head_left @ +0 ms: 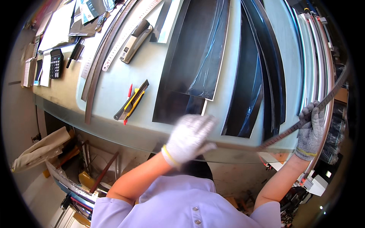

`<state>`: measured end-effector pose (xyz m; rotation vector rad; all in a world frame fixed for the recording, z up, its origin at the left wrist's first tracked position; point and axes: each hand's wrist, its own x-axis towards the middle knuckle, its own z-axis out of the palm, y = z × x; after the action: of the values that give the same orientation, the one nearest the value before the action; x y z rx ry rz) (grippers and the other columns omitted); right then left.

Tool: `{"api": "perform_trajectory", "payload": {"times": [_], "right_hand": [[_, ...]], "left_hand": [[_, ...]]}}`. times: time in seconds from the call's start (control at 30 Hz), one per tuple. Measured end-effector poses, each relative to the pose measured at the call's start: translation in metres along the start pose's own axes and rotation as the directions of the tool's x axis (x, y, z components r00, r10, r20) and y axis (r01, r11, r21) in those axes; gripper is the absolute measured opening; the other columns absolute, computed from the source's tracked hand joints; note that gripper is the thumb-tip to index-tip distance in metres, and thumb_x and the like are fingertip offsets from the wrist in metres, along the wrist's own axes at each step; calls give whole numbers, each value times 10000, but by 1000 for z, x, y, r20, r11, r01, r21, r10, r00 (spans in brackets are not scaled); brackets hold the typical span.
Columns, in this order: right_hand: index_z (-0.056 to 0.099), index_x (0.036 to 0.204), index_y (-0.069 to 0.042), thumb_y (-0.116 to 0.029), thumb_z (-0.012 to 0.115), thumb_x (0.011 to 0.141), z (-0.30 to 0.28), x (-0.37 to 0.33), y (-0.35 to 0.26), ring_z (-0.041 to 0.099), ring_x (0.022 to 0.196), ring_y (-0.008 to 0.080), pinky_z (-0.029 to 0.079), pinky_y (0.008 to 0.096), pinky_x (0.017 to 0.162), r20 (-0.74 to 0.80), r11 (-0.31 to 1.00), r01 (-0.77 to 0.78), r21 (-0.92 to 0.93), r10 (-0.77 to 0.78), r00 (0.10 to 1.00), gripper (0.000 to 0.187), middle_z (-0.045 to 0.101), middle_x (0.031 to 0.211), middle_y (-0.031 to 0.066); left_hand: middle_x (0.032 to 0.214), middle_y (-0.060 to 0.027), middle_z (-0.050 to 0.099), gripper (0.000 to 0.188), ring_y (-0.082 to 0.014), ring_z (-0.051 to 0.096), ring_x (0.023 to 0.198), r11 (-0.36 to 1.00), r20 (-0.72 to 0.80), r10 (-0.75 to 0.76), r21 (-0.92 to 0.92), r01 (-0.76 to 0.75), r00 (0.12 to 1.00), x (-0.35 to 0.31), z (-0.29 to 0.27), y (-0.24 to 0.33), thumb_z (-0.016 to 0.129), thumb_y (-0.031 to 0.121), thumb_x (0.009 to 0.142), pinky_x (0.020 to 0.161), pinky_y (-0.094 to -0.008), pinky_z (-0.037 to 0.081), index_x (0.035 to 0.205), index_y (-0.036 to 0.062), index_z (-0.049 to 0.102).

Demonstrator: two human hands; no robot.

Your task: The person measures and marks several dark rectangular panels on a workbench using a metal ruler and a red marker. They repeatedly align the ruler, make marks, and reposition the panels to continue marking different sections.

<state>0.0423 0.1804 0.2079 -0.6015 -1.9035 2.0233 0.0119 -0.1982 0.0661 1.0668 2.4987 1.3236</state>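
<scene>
My left hand (190,136), in a pale knitted glove, hovers by the table's near edge, below a dark film-covered sheet (194,49). Motion blurs it, but the thumb stands apart from the fingers and nothing shows in it. At the right, my gloved right hand (312,127) is closed around a long dark ruler (283,136) with tick marks. The ruler slants from the table's near edge up past the right side. Between my hands lie narrower dark strips (243,91) with bluish, wrinkled film.
Yellow-and-black utility knives (133,102) and a red pen (130,90) lie left of the sheet. Beyond are a stapler (137,41), a pale ruler (127,38), brown strips (99,68) and a calculator (56,63). Long pale profiles (310,57) line the right edge.
</scene>
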Motion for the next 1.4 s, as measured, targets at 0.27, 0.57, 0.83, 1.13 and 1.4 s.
{"api": "perform_trajectory", "payload": {"times": [0.27,0.57,0.83,1.13,1.4], "right_hand": [[690,1043,27,-193,607,1062,56,-62,86,687,802,177,589,345,759,70,937,-237,-257,262,962,235,716,930,121],[743,1225,-122,-10,790,703,68,-51,114,661,1039,317,491,475,993,660,429,620,-657,-71,748,537,691,1085,95],[754,1243,-60,86,772,755,47,-18,180,649,952,269,533,341,848,426,697,319,-642,-22,905,509,630,1048,121],[775,1213,-80,16,821,710,52,-13,200,622,944,278,513,378,855,427,581,376,-721,-55,903,514,607,1016,117],[783,1195,-77,13,823,684,55,-10,204,612,930,281,504,387,858,416,573,377,-728,-68,907,520,598,992,111]], "left_hand": [[747,-37,616,275,-254,653,683,884,-159,-235,375,279,959,-20,6,-1,770,139,732,638,-397,508,992,146,682],[850,-45,643,379,-287,659,781,894,-14,-133,429,126,991,-22,-37,-60,817,158,628,737,-422,518,988,150,699],[1530,-149,529,840,-360,552,1289,777,-278,-219,530,340,935,-25,6,-62,854,270,753,1075,-481,419,1501,61,532],[1558,-96,514,888,-357,544,1242,729,-222,-320,564,389,921,-22,21,-72,861,323,733,1026,-481,434,1520,85,525],[1567,-96,512,878,-360,557,1224,742,-226,-313,549,385,923,-22,20,-73,859,314,730,1016,-479,434,1512,81,534]]}}
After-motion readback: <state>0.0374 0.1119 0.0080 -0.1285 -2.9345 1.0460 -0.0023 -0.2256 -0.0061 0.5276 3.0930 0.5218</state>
